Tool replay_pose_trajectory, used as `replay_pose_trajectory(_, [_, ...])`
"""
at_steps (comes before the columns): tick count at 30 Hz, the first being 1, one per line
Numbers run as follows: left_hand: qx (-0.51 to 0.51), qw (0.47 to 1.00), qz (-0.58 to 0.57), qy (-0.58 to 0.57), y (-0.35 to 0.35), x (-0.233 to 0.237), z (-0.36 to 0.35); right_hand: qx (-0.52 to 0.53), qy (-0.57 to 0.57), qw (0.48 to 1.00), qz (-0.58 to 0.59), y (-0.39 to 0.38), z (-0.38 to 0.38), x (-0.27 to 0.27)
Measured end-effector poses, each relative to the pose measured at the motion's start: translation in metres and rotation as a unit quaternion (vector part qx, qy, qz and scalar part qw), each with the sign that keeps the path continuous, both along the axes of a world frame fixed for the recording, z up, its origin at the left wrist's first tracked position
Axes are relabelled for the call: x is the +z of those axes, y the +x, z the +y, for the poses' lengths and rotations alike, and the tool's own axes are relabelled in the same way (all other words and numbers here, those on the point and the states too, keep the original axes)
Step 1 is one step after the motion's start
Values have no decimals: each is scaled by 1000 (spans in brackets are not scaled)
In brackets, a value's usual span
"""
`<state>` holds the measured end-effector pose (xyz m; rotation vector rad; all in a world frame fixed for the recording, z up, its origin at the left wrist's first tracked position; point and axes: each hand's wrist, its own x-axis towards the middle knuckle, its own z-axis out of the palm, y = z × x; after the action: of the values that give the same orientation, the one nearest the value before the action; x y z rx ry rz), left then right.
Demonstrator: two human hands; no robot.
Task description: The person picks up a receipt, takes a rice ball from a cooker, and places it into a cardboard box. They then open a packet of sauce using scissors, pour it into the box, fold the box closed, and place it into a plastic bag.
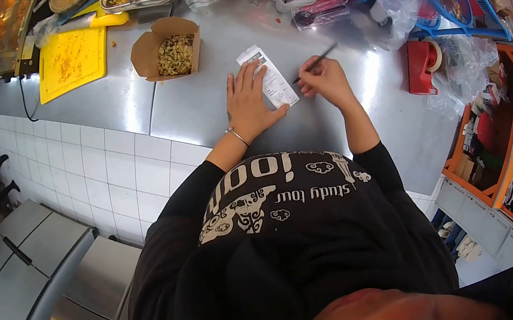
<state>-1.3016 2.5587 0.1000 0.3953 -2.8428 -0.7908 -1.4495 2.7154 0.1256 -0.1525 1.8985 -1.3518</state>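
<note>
A yellow board (71, 67) lies near a box (145, 51) of what looks like rice (177, 56), a red tape dispenser (417, 71) farther right.

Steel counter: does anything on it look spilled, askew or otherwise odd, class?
Crumbs litter the yellow cutting board; one bit lies beside it on the counter, apparently spilled. A red scrap lies loose beyond the printed slip, seemingly dropped.

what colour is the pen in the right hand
The pen in the right hand looks black; the head view shows it best.

Bright glare streaks the steel counter (190, 106) — fisheye edges bend, corners go black.
</note>
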Motion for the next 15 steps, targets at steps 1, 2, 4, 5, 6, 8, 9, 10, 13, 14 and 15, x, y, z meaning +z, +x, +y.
replay_pose_trajectory(1, [1, 1000, -3, 4, 0, -1, 0, -4, -69, 998, -9, 6, 1, 1])
replay_pose_trajectory(2, [2, 1000, -6, 8, 0, -1, 0, 36, -43, 998, 15, 12, 2, 2])
replay_pose_trajectory(4, [2, 1000, 1, 6, 1, -3, 0, 111, 7, 992, 64, 22, 1, 2])
replay_pose_trajectory(5, [1, 1000, 4, 4, 1, -3, 1, 121, 27, 988, 93, 24, 0, -6])
replay_pose_trajectory(6, [0, 1000, 5, 4, 0, -3, 0, 109, 13, 985, 131, 25, -3, -15])
replay_pose_trajectory(8, [-1, 1000, 7, 3, 0, -3, 0, 87, -16, 974, 206, 26, -9, -23])
replay_pose_trajectory(9, [-2, 1000, 11, 0, 1, -3, 0, 101, 17, 978, 181, 26, -9, -20])
replay_pose_trajectory(10, [-4, 1000, 15, -4, 1, -3, -1, 114, 50, 980, 155, 24, -8, -16])
replay_pose_trajectory(13, [-7, 1000, 22, -7, 0, -5, -2, 188, 163, 949, 193, 14, -12, -10])
replay_pose_trajectory(14, [-8, 1000, 22, -8, 1, -5, -3, 218, 202, 928, 224, 13, -15, -10])
replay_pose_trajectory(15, [-16, 1000, 23, 0, 1, -4, -5, 212, 213, 922, 243, 17, -19, -10])
